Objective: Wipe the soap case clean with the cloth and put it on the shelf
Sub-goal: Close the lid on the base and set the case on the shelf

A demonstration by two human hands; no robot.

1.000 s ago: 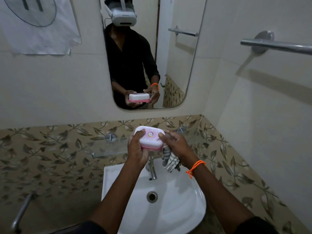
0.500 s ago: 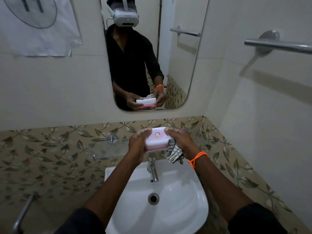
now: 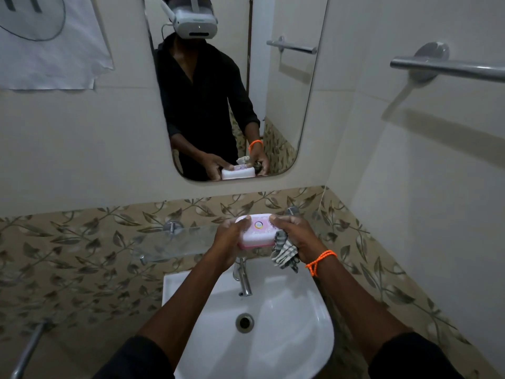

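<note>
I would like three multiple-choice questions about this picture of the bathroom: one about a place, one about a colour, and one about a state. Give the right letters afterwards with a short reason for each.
1. Where is the soap case?
A. lying in the basin
B. held in both hands above the tap
C. hanging on the towel bar

2. What colour is the band on the right wrist?
A. orange
B. green
C. blue

3. What is the state of the cloth?
A. spread flat on the glass shelf
B. draped over the towel bar
C. bunched in the right hand, hanging down

Answers:
1 B: the left hand and the right hand grip its two ends over the tap.
2 A: the wrist band is bright orange.
3 C: the striped cloth hangs crumpled from the right hand, beside the case.
</note>
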